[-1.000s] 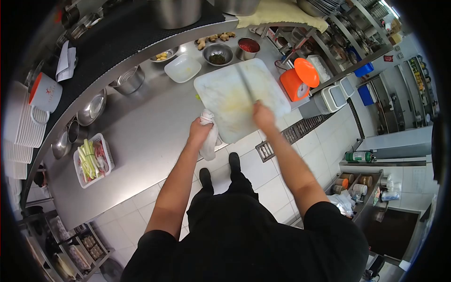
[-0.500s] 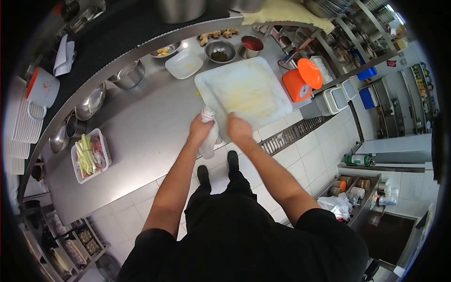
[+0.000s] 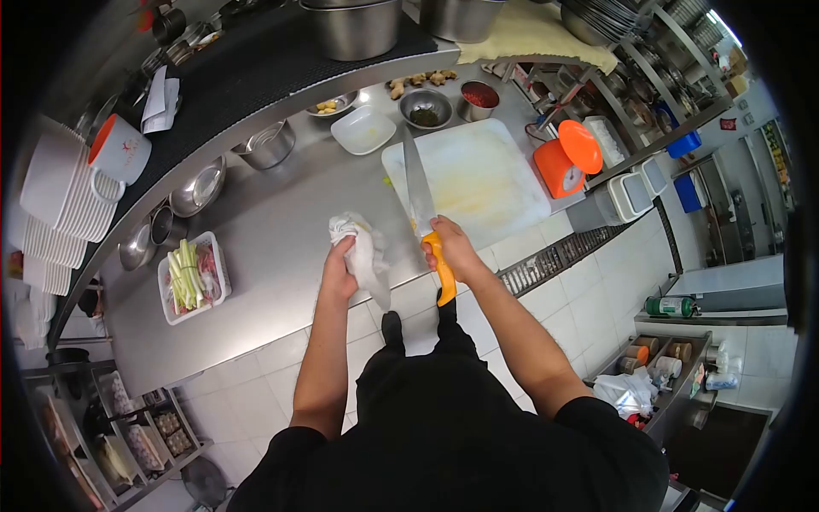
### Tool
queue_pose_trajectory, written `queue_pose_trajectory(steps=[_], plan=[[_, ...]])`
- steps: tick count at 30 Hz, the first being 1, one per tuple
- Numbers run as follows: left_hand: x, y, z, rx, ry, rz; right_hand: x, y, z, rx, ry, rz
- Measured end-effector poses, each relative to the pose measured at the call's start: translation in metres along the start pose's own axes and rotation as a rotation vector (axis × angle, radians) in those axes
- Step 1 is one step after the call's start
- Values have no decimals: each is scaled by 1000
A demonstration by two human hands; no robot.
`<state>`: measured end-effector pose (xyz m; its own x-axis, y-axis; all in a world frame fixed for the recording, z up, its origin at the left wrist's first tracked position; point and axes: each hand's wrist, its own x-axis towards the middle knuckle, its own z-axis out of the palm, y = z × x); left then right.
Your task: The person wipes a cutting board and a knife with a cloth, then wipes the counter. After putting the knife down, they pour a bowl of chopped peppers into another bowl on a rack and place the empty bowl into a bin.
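My right hand (image 3: pixel 452 249) is closed round the yellow handle of a large kitchen knife (image 3: pixel 417 183). Its broad blade points away from me, over the left edge of a white cutting board (image 3: pixel 490 175). Yellowish stains mark the board. My left hand (image 3: pixel 339 271) grips a crumpled white cloth (image 3: pixel 363 247), which hangs down over the counter's front edge. The cloth and the blade are apart.
A steel counter (image 3: pixel 281 218) carries a white basket of green stalks (image 3: pixel 192 277), steel bowls (image 3: pixel 425 109), a white dish (image 3: pixel 363 130) and a pot of red contents (image 3: pixel 478 100). An orange scale (image 3: pixel 563 162) stands right of the board. Above runs a shelf (image 3: pixel 256 115).
My left hand with the cloth has moved left, away from the knife. My right hand has turned so the blade and yellow handle show plainly. The view has shifted slightly.
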<state>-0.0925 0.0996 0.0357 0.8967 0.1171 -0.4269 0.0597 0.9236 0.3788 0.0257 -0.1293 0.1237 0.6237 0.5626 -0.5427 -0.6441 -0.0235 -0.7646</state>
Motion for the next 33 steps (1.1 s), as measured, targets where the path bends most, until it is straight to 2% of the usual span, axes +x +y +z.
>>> queue_pose_trajectory(steps=[3, 7, 8, 11, 12, 15, 16, 19, 21, 22, 24, 25, 26, 28, 30, 33], plan=[[10, -3, 8, -80, -105, 195, -1, 2, 2, 30, 9, -53], [4, -11, 29, 54, -30, 539, -4, 0, -2, 24, 38, -94], [-5, -17, 36, 126, 55, 603, -6, -1, -4, 12, 45, -103], [-16, -40, -24, 1204, 394, 703, -9, 2, -19, -38, 71, -107], [-24, -30, -31, 1193, 247, 524, -9, 5, -25, -50, 86, -102], [-38, -35, -43, 1439, 650, 764, -19, 25, -37, -55, 165, -67], [-41, -24, -30, 1513, 595, 814, -19, 29, -39, -58, 192, -63], [-49, 8, 20, 1834, 521, 618, -19, 50, -48, -103, 213, -55], [-34, 21, 18, 2020, 348, 358, -11, 73, -60, -253, 205, -147], [-23, 24, 22, 2109, 303, 227, -1, 81, -70, -271, 192, -93], [-4, 19, 27, 2282, 222, -32, 10, 99, -76, -437, 164, -291], [-1, 13, 29, 2305, 123, -57, -4, 82, -65, -240, 187, -189], [-4, 4, 41, 2423, 105, -98, -7, 77, -63, -240, 166, -195], [-11, -12, 50, 2475, 104, 6, -17, 66, -64, -232, 153, -191], [1, -21, 28, 2389, 149, 172, -27, 58, -62, -215, 167, -172], [-7, -9, 40, 2157, 243, 183, -28, 62, -64, -238, 171, -153]])
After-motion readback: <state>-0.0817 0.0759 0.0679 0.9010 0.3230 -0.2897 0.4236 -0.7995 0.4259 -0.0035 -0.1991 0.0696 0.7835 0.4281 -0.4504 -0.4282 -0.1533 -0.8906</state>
